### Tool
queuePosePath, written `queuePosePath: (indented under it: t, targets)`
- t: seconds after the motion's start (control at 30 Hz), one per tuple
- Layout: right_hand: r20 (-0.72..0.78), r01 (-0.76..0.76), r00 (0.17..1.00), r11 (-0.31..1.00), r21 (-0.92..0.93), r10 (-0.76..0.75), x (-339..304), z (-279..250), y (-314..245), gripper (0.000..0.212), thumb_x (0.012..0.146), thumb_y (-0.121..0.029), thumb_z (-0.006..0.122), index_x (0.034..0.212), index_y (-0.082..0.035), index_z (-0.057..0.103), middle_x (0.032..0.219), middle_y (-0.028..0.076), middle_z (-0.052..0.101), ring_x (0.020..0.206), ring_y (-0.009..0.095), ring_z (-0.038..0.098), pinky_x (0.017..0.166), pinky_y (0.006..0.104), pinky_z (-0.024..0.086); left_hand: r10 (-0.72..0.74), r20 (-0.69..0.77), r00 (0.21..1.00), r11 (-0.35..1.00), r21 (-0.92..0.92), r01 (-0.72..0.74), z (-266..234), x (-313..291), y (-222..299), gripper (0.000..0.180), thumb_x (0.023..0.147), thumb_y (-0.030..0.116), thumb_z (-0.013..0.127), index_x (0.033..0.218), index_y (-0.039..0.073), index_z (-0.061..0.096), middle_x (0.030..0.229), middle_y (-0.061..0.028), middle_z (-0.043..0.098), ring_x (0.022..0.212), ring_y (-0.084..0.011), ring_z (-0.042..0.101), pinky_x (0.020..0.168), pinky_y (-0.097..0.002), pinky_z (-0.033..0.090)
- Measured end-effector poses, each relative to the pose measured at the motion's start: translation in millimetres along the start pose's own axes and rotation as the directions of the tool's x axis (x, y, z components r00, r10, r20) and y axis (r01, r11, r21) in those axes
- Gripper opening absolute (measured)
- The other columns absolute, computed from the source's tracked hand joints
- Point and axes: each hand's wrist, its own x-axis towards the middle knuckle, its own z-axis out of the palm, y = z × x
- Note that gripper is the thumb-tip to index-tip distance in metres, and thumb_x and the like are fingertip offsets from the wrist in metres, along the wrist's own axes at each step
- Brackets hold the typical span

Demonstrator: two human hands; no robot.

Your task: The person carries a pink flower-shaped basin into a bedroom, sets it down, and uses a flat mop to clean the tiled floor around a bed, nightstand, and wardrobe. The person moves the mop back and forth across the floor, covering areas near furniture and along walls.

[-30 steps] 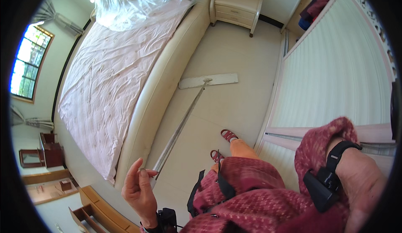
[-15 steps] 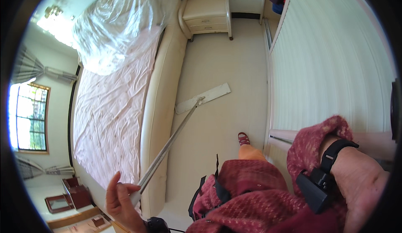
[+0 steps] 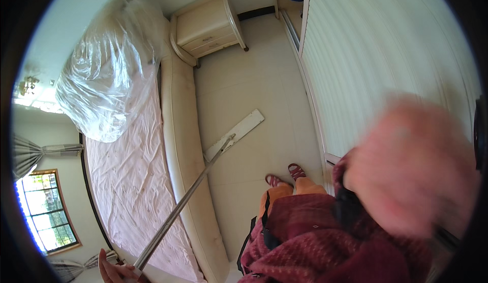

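Observation:
At the lower left, my left hand (image 3: 116, 270) grips the upper end of a flat mop's metal pole (image 3: 188, 194), with some fingers stretched out. The pole slants away across the bed's edge to a long, flat, whitish mop head (image 3: 243, 129), which lies on the floor with its near end at the foot of the bed side. My right hand (image 3: 417, 166) is raised close at the right, in front of the wardrobe door. Motion smears it, so its fingers and anything in them cannot be made out.
A bed with a padded cream side (image 3: 180, 115) and pink sheet (image 3: 129, 181) runs along the left, a clear plastic-wrapped bundle (image 3: 109, 74) on it. A cream nightstand (image 3: 206, 26) stands beyond. Ribbed sliding wardrobe doors (image 3: 366, 54) line the right. My sandalled feet (image 3: 297, 171) are on the pale floor.
The view has turned, and both my feet now show. My right hand has swung up into view and blurred. My left hand sits lower, still on the mop pole.

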Motion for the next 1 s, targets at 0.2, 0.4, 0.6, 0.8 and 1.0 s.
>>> queuePosePath:
  t: [0.2,0.4,0.6,0.8,1.0]
  targets:
    - [0.217,-0.729,0.602,0.640,-0.245,0.769,-129,48,200,0.018,0.086,-0.011,0.049,0.101,-0.001,0.046,0.075,0.007,0.055,0.065,0.017,0.055,0.061,0.0282,0.045,0.158,-0.074,0.985,0.984,0.101,-0.150,6,61,-34,0.040,0.081,0.014,0.047,0.115,-0.006,0.053,0.059,0.0017,0.030,0.048,-0.0097,0.031,0.043,-0.0241,0.033]
    - [0.250,-0.636,0.429,0.487,-0.598,0.868,-240,31,289,0.017,0.083,-0.012,0.052,0.096,-0.001,0.049,0.072,0.013,0.057,0.064,0.027,0.058,0.061,0.0331,0.046,-0.278,-0.437,0.855,0.791,-0.610,-0.055,18,106,-97,0.034,0.086,0.027,0.051,0.097,-0.005,0.058,0.057,0.0040,0.024,0.046,-0.0092,0.025,0.045,-0.0241,0.026]
    - [0.117,-0.609,0.270,0.263,-0.749,0.956,-241,-26,368,0.018,0.082,-0.015,0.055,0.092,0.000,0.051,0.071,0.010,0.060,0.062,0.018,0.059,0.058,0.0307,0.047,-0.327,-0.449,0.832,0.791,-0.612,-0.020,14,105,-143,0.035,0.087,0.041,0.049,0.078,0.007,0.044,0.054,0.0025,0.026,0.042,-0.0094,0.024,0.039,-0.0241,0.022]
    - [-0.058,-0.497,0.073,-0.014,-0.868,0.996,-173,-101,481,0.030,0.080,-0.025,0.059,0.094,0.000,0.051,0.074,0.010,0.060,0.062,0.018,0.059,0.059,0.0310,0.048,-0.611,-0.525,0.593,0.783,-0.514,0.351,67,60,-222,0.028,0.088,0.034,0.051,0.083,0.006,0.051,0.054,0.0037,0.027,0.047,-0.0095,0.028,0.045,-0.0240,0.024]
    - [-0.114,-0.088,0.117,-0.105,-0.991,0.986,-54,-148,717,0.046,0.075,-0.033,0.063,0.102,0.003,0.051,0.091,0.020,0.061,0.087,0.028,0.060,0.074,0.0375,0.047,-0.609,-0.695,0.382,0.792,-0.503,0.346,116,22,-213,0.032,0.087,0.031,0.045,0.062,0.015,0.034,0.049,0.0062,0.025,0.039,-0.0084,0.023,0.039,-0.0248,0.022]
